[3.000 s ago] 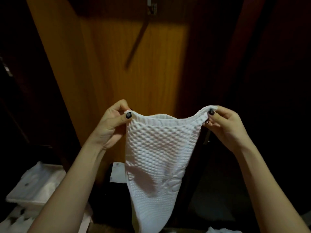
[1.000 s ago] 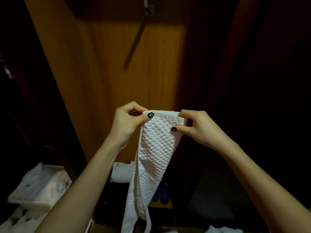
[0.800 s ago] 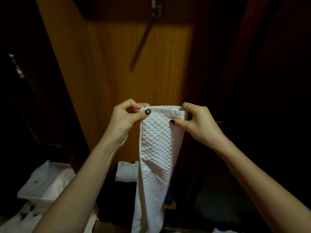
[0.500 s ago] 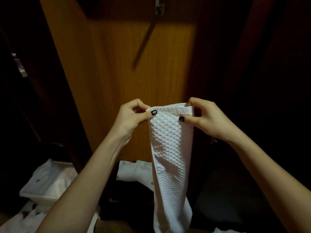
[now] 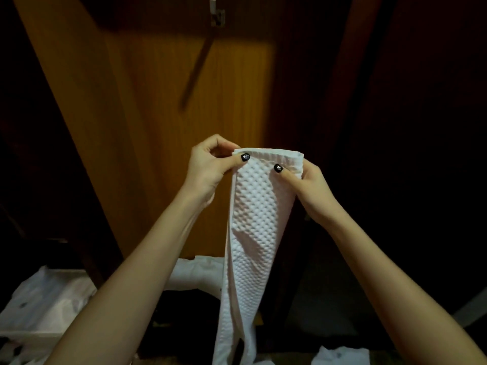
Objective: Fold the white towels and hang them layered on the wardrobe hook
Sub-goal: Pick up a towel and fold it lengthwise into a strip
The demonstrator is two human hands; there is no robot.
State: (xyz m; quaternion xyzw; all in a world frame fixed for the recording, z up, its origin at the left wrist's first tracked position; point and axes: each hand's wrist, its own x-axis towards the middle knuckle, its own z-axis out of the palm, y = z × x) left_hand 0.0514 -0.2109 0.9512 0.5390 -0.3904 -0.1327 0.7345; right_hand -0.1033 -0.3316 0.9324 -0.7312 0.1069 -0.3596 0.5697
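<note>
A white waffle-textured towel (image 5: 253,227) hangs folded lengthwise into a narrow strip in front of me. My left hand (image 5: 208,167) pinches its top left corner between thumb and fingers. My right hand (image 5: 305,185) pinches the top right corner, thumb on the front face. The strip's lower end drops out of view at the bottom. High above, a small metal hook (image 5: 217,15) is fixed on the orange wooden wardrobe door (image 5: 147,101); nothing hangs on it.
More white cloth lies low down: a pile at the lower left (image 5: 44,306), a piece behind the towel (image 5: 195,275), another at the bottom right (image 5: 340,355). Dark wardrobe interior (image 5: 408,127) fills the right side. A diagonal shadow crosses the door below the hook.
My hands came together from wide apart, folding the towel from a broad sheet into a narrow strip. Over the last second the strip stayed pinched at its top and shifted slightly right and up.
</note>
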